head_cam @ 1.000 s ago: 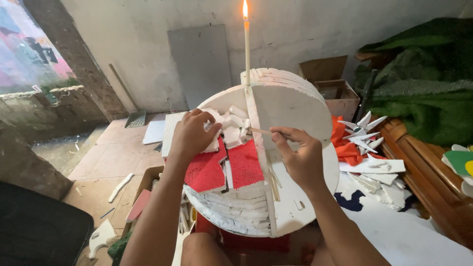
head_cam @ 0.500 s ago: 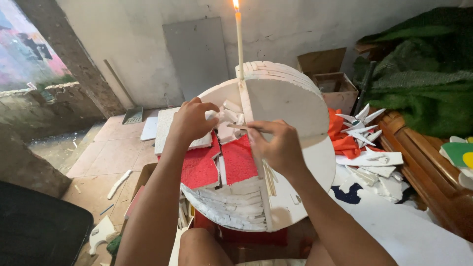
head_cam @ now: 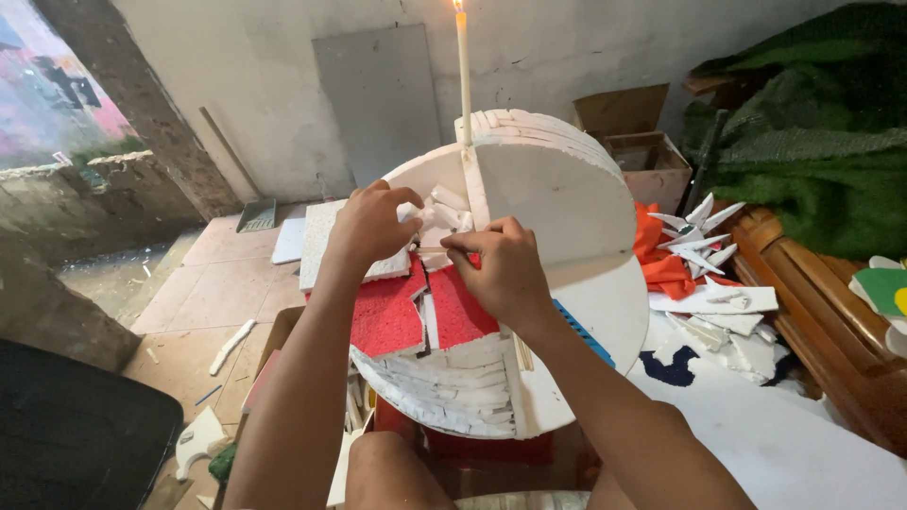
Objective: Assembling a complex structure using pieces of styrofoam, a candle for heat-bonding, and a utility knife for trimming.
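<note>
White foam ball (head_cam: 529,283), propped in front of the person under a lit candle (head_cam: 462,76), stayed put while the right hand (head_cam: 501,274) slid left toward the left hand (head_cam: 368,227), both pinching small foam scraps (head_cam: 444,212) (grip partly hidden) above the red patch (head_cam: 416,316).

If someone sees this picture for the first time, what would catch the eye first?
Probably the lit candle, standing tall at top centre on a big round white foam model. Just below, the left hand and right hand pinch small white foam pieces above red foam panels.
</note>
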